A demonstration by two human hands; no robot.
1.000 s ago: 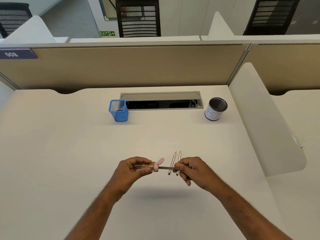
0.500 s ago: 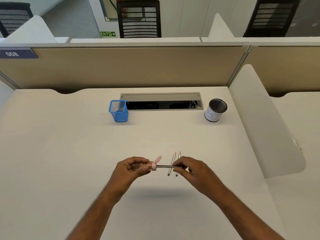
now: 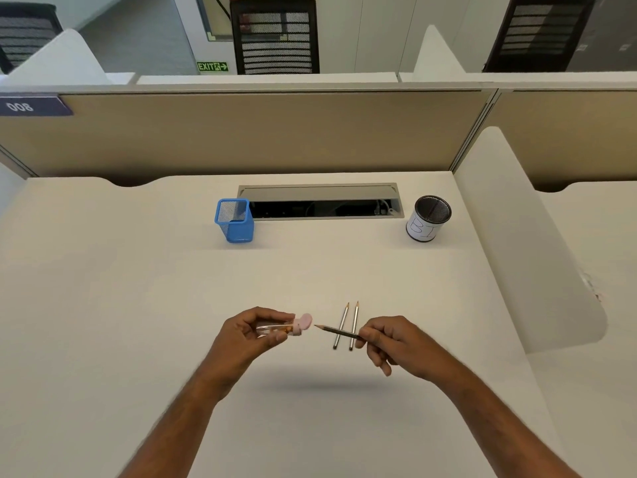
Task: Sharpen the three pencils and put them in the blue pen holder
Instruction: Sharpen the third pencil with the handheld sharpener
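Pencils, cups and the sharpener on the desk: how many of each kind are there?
Pencils: 3, one held in the right hand, two lying on the desk.
Holders: 2, a blue pen holder and a black and white cup.
Sharpeners: 1, the sharpener in the left hand.
Total: 6

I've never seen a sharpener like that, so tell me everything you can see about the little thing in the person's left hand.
The sharpener is a small clear tube, apparently plastic, with a pink end and a pink flip lid standing open. Orange-brown bits, probably shavings, show inside. It lies roughly level above the desk, open end facing right. The left hand grips its body with curled fingers and thumb. The held pencil, pinched by the right hand, points its tip at the opening without touching.
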